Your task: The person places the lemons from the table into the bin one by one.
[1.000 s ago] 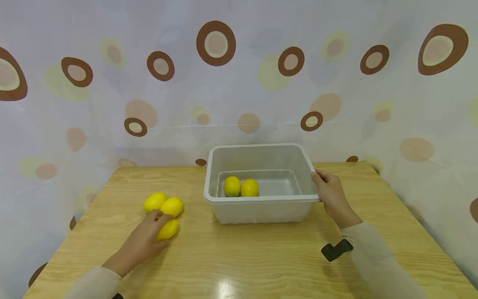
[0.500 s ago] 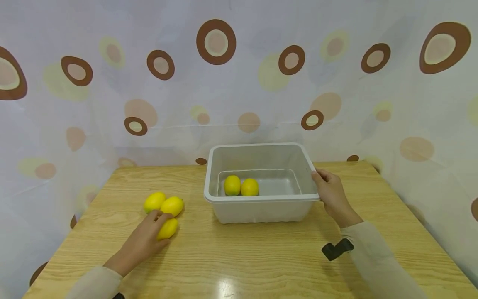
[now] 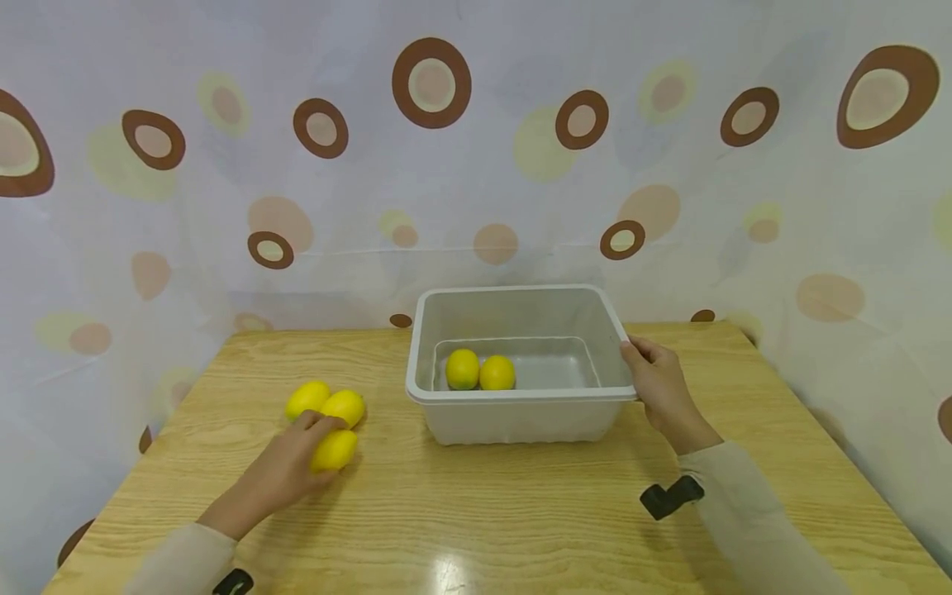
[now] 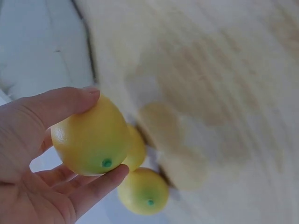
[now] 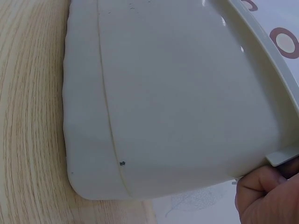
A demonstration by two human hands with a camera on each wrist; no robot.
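Observation:
My left hand (image 3: 286, 467) grips a yellow lemon (image 3: 336, 450) between thumb and fingers; in the left wrist view the thumb lies on one side of the lemon (image 4: 91, 137) and the fingers on the other. Two more lemons, one farther (image 3: 307, 400) and one nearer (image 3: 345, 407), lie just behind it on the table. A white plastic tub (image 3: 521, 417) stands at the middle, with two lemons (image 3: 463, 369) side by side at the left of its floor. My right hand (image 3: 662, 388) holds the tub's right rim, and the right wrist view shows the curled fingers (image 5: 261, 186) under that rim.
The wooden table (image 3: 476, 512) carries the tub and the loose lemons. A patterned cloth (image 3: 476, 190) with brown rings hangs behind the table and along both sides. Black bands (image 3: 672, 497) sit at the sleeve cuffs.
The lemon in my left hand has come up slightly and shifted a little, the fingers now wrapped closer about it. My right hand and the tub stay as they were.

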